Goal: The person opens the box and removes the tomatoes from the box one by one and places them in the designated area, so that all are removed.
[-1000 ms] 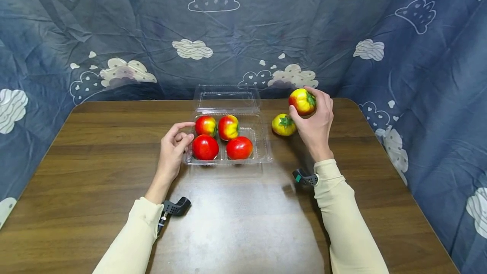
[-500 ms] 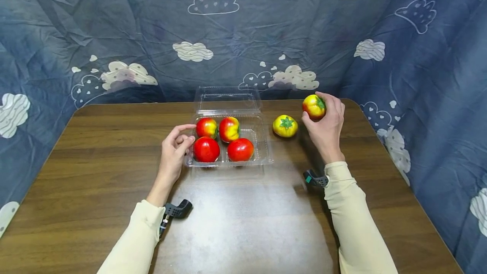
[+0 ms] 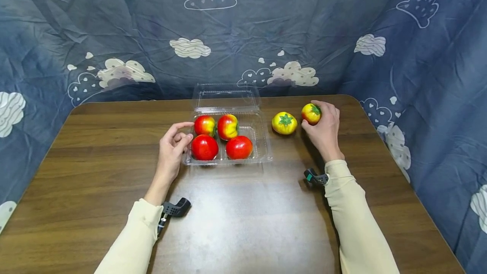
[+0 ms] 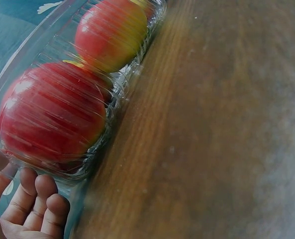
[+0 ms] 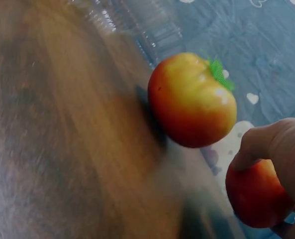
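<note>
No readable text, label, brand, number or sign shows on anything in these views.

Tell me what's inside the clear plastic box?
Four tomatoes sit inside the clear plastic box, two in front, two behind. Its right part looks bare. The box floor beneath the tomatoes is covered.

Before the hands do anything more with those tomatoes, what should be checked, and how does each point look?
1. Right hand grips the red-yellow tomato: ok.
2. That tomato rests on the table: cannot tell.
3. Clear tray lid open: ok.
4. Tray has free room on its right side beside the four tomatoes: ok.
5. Left hand steadies the tray's left edge: ok.
6. Yellow tomato lies apart from the held one: ok.
</note>
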`<control>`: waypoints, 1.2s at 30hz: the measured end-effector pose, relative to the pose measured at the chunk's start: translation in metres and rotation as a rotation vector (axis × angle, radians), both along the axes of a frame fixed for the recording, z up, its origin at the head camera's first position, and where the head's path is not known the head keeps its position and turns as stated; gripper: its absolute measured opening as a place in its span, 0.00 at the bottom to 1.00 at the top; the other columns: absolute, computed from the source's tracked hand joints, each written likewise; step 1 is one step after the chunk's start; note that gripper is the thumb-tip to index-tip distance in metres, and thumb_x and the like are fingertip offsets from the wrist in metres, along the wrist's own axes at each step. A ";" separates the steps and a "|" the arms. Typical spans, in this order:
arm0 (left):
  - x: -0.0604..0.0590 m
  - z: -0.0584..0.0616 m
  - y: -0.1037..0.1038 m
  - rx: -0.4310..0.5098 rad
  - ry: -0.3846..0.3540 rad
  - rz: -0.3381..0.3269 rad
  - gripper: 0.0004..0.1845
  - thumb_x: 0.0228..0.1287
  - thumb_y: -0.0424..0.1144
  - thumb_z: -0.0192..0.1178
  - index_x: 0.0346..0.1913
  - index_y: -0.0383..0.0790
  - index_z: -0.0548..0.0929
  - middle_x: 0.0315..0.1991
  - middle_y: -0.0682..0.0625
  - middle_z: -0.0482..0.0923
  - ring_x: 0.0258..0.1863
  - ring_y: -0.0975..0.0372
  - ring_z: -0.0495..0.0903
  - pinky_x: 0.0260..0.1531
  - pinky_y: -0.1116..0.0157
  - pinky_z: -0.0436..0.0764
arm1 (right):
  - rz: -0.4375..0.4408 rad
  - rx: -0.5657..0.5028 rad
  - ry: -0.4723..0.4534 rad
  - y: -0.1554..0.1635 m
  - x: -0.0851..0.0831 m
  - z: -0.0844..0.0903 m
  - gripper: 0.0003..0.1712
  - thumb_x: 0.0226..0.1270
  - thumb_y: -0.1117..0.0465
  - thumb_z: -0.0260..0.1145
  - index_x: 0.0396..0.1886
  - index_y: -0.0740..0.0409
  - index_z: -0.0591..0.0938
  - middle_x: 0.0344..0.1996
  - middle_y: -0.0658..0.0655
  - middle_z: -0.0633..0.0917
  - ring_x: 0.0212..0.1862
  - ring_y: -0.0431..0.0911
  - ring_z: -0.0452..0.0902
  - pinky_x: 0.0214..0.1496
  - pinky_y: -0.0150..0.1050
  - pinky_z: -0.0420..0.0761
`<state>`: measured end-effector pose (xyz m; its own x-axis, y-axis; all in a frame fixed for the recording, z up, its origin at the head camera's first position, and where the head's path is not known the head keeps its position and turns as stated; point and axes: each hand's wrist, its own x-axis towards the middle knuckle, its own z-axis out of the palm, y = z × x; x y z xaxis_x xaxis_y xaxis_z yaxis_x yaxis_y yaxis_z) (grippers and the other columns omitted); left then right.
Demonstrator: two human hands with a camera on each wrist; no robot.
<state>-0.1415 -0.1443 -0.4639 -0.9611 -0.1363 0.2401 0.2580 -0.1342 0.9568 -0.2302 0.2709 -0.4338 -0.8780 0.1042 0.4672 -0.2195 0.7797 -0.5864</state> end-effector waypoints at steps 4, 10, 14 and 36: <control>0.000 0.001 -0.001 0.003 0.000 -0.005 0.17 0.67 0.28 0.60 0.58 0.31 0.78 0.21 0.40 0.67 0.17 0.55 0.64 0.15 0.72 0.73 | 0.014 0.014 -0.056 0.001 0.000 -0.005 0.34 0.50 0.65 0.76 0.59 0.62 0.77 0.57 0.65 0.76 0.60 0.61 0.64 0.62 0.54 0.64; 0.001 -0.001 -0.002 -0.001 0.000 0.001 0.17 0.67 0.27 0.60 0.58 0.31 0.78 0.21 0.40 0.67 0.16 0.55 0.63 0.15 0.73 0.73 | 0.019 0.014 -0.116 0.000 -0.001 -0.008 0.35 0.51 0.64 0.76 0.61 0.62 0.75 0.57 0.65 0.75 0.60 0.60 0.64 0.64 0.56 0.63; 0.001 0.000 -0.003 -0.015 0.006 0.003 0.17 0.67 0.29 0.60 0.58 0.33 0.78 0.21 0.42 0.68 0.17 0.58 0.65 0.16 0.73 0.73 | 0.013 0.007 -0.132 0.001 -0.002 -0.005 0.36 0.51 0.63 0.76 0.61 0.62 0.74 0.57 0.66 0.75 0.60 0.61 0.64 0.65 0.57 0.62; 0.000 0.001 0.000 0.000 0.000 -0.009 0.17 0.67 0.28 0.60 0.58 0.31 0.78 0.21 0.40 0.67 0.16 0.57 0.65 0.16 0.73 0.74 | 0.033 -0.023 0.061 -0.016 0.010 0.034 0.30 0.53 0.61 0.71 0.59 0.58 0.79 0.58 0.60 0.80 0.62 0.57 0.68 0.63 0.53 0.67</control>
